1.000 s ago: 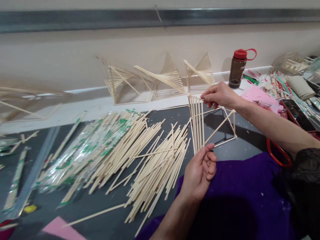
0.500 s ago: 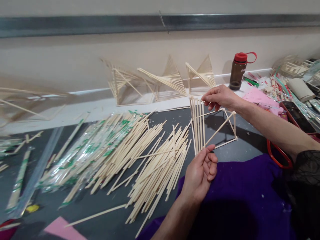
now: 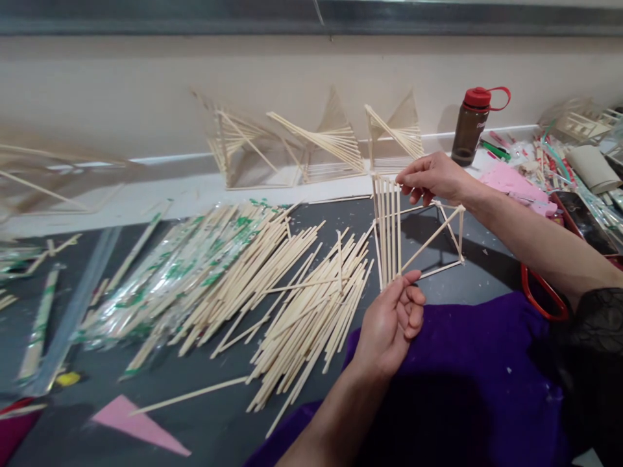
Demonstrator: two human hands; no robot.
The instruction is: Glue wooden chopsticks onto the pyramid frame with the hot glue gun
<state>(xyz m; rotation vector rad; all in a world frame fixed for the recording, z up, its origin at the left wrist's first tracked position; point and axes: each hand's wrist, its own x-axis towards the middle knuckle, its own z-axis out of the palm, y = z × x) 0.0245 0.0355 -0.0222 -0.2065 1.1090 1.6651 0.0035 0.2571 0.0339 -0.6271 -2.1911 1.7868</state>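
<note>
A small frame of thin wooden sticks (image 3: 431,241) stands on the dark table in front of me, with a row of near-parallel sticks (image 3: 388,227) along its left side. My right hand (image 3: 435,178) is closed in a pinch at the upper end of the rightmost stick in that row. At the lower end, the thumb and forefinger of my left hand (image 3: 392,318) close on the same stick, the other fingers curled. The fingers partly hide both stick ends. Left of the frame lies a pile of loose wooden sticks (image 3: 311,318).
Finished-looking stick models (image 3: 335,149) stand along the wall. Plastic-wrapped stick bundles (image 3: 160,279) lie left. A brown bottle (image 3: 471,126) with a red lid stands back right, near pink paper (image 3: 516,185) and red-handled scissors (image 3: 542,298). Purple cloth (image 3: 467,363) covers the near side.
The whole scene sits slightly higher in the picture as the camera has tilted down. Both hands keep their places at the two ends of the stick; the frame looks unmoved.
</note>
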